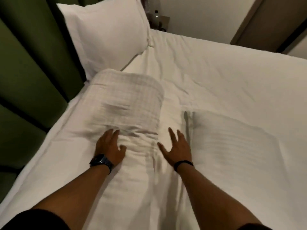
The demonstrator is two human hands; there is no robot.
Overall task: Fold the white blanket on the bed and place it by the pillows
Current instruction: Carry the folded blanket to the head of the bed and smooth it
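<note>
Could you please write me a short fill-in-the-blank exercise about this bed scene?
1. The left hand wears a dark ____ on its wrist.
2. The headboard behind the upright pillow is ____ in colour.
3. The right hand has its fingers ____, gripping nothing.
4. The folded blanket lies on the ____.

Missing words: watch; green; spread; bed

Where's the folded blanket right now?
The folded blanket lies centre-left on the bed, under the left hand, just below the upright pillow by the green headboard.
</note>
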